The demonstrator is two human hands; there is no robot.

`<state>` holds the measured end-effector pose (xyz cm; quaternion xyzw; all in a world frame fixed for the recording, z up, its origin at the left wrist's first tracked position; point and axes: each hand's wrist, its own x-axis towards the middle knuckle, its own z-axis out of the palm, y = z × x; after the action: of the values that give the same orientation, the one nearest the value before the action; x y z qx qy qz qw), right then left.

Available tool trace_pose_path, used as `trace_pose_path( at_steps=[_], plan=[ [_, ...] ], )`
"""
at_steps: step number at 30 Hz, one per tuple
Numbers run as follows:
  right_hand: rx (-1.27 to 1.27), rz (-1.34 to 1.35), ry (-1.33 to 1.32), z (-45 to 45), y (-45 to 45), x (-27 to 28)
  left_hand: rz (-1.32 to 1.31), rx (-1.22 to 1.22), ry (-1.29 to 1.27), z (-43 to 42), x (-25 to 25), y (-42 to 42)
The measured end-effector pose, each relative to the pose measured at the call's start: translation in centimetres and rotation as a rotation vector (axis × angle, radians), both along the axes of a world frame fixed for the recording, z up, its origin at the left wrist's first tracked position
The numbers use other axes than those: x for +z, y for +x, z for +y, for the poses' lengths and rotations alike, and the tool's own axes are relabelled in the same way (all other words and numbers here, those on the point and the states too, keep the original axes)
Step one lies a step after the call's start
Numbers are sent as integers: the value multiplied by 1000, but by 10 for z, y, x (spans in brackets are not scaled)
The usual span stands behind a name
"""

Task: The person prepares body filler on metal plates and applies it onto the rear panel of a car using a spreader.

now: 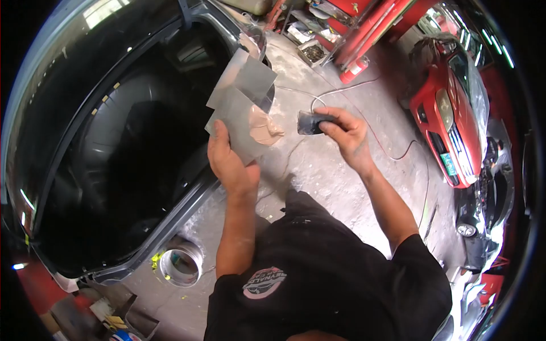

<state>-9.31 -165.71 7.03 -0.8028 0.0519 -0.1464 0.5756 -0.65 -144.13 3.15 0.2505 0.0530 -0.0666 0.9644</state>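
My left hand (230,162) grips a grey mixing board (227,111) along its lower left side, with the thumb lying on its face. A second flat grey piece (256,77) overlaps its top end. On the board's right part sits a lump of pinkish-beige filler paste (263,128). To the right, apart from the board, my right hand (348,133) pinches a small dark spreader (307,123) between thumb and fingers. The spreader's blade points left toward the paste, and its right end is hidden by the fingers.
A large black car panel (122,142) fills the left side. Below it stands an open bucket (196,273) on the concrete floor (318,182). A thin hose (341,90) crosses the floor. A red fire extinguisher (354,70) and a red car (435,108) are farther off.
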Motion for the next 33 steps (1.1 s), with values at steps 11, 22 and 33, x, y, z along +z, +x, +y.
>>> trace_pose_path(
  at_steps=[11, 22, 33],
  plan=[
    [273, -311, -601, 10, 22, 45, 41, -379, 92, -9, -13, -10],
    [95, 94, 176, -18, 1, 30, -45, -261, 151, 3, -19, 7],
    [-84, -307, 504, 19, -3, -27, 91, -373, -22, -38, -26, -14]
  ],
)
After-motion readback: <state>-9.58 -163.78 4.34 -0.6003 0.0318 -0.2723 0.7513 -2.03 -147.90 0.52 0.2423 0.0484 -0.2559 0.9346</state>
